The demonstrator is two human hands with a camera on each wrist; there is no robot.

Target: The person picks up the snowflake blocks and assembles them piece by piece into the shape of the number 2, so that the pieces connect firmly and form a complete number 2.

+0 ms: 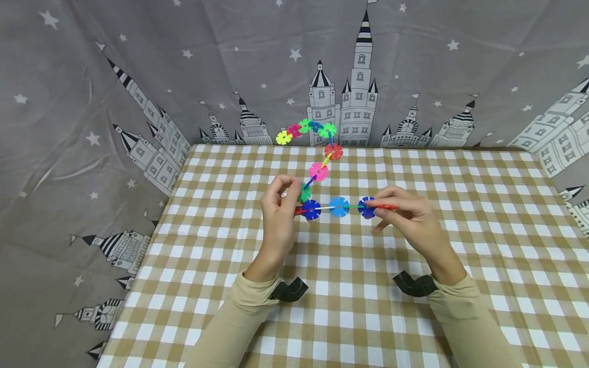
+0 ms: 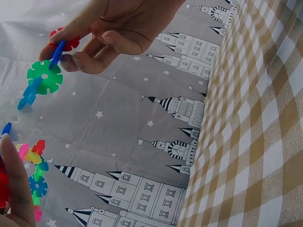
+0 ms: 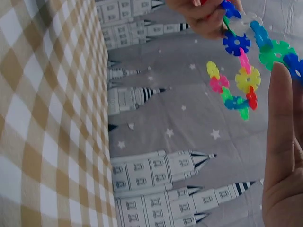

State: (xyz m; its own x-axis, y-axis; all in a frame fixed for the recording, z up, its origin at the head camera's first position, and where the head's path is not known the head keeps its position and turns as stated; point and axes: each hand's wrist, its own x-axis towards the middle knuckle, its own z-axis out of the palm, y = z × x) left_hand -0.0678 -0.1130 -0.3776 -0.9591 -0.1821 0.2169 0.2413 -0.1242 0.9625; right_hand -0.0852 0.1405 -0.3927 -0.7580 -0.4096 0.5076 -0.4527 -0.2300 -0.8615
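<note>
A chain of notched, flower-shaped plastic discs [image 1: 318,171] in several colours hangs between both hands in the head view. My left hand [image 1: 278,212] grips it at a bend, near a green disc [image 1: 304,193] and a red disc [image 1: 300,211] partly hidden by the fingers. A dark blue, a white and a light blue disc [image 1: 339,207] lead across to a dark blue disc [image 1: 366,207] at my right hand [image 1: 416,217]. Its thumb and fingers pinch a red disc [image 2: 70,43] at that end. The far end curls up to a yellow disc [image 1: 284,137].
Below the hands spreads a table with a brown-and-white checked cloth [image 1: 221,245]. Behind it and at its left hangs a grey curtain [image 1: 257,61] printed with castles and stars. Black curved pieces [image 1: 290,290] sit at both sleeve cuffs.
</note>
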